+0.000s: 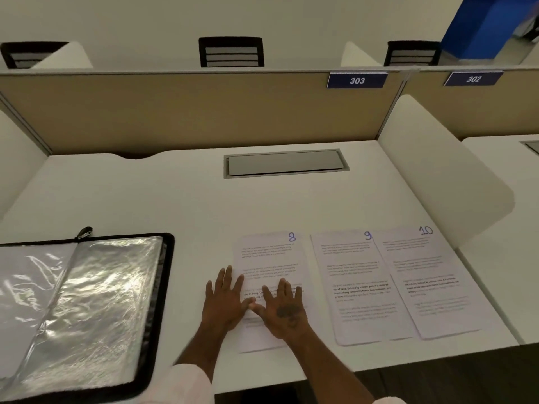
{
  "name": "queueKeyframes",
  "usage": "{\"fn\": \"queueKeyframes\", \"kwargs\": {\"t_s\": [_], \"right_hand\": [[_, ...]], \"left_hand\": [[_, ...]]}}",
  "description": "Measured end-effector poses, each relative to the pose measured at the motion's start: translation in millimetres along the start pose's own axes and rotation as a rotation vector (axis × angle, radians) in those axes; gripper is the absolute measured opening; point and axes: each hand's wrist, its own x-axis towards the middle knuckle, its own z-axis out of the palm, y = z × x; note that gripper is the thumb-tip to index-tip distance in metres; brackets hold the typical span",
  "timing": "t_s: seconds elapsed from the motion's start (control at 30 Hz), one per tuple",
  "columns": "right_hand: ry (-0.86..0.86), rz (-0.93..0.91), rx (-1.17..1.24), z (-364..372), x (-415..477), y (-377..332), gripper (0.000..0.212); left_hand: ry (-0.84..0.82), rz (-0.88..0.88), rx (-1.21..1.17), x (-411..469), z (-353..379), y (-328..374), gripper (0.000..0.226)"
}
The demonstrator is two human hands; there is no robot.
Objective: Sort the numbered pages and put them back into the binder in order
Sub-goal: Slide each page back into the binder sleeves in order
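Note:
Three printed pages lie side by side on the white desk. Page 8 [268, 258] is on the left, page 9 [355, 287] in the middle, and page 10 [434, 281] on the right, overlapping page 9's right edge. My left hand [224, 298] lies flat with straight fingers across page 8's left edge. My right hand [284, 307] presses flat on the lower half of page 8. Both thumbs nearly touch. The open black binder [157, 287] with shiny clear plastic sleeves [96, 301] lies at the left.
A grey cable hatch [284, 163] is set in the desk [175, 205] at the back. Tan partition [189, 109] bounds the far side, and white side dividers [437, 185] stand to the right and left. Chairs show beyond the partition.

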Motion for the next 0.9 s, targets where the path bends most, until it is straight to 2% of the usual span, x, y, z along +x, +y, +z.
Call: {"fn": "queueKeyframes", "kwargs": {"t_s": [0.1,0.23,0.27,0.37,0.53,0.9], "right_hand": [[0.044,0.056,0.077,-15.7,1.8,2.1,0.126],[0.19,0.214,0.139,-25.5,7.9,25.7,0.069],[0.196,0.254,0.159,-26.2,10.3,33.6,0.065],[0.209,0.353,0.228,-25.8,15.3,52.2,0.063],[0.207,0.392,0.36,-16.9,16.9,60.3,0.069],[0.048,0.571,0.737,-21.6,35.7,67.4,0.071]], "left_hand": [[0.082,-0.13,-0.064,-4.0,-2.2,4.9,0.084],[0.248,-0.383,-0.181,-9.2,-5.8,23.4,0.077],[0.243,-0.449,-0.212,-9.1,-7.1,29.1,0.076],[0.219,-0.576,-0.343,-6.2,-6.5,42.6,0.079],[0.221,-0.683,-0.349,-4.8,0.0,58.2,0.087],[0.135,-0.721,-0.47,4.0,-5.7,68.8,0.078]]}}
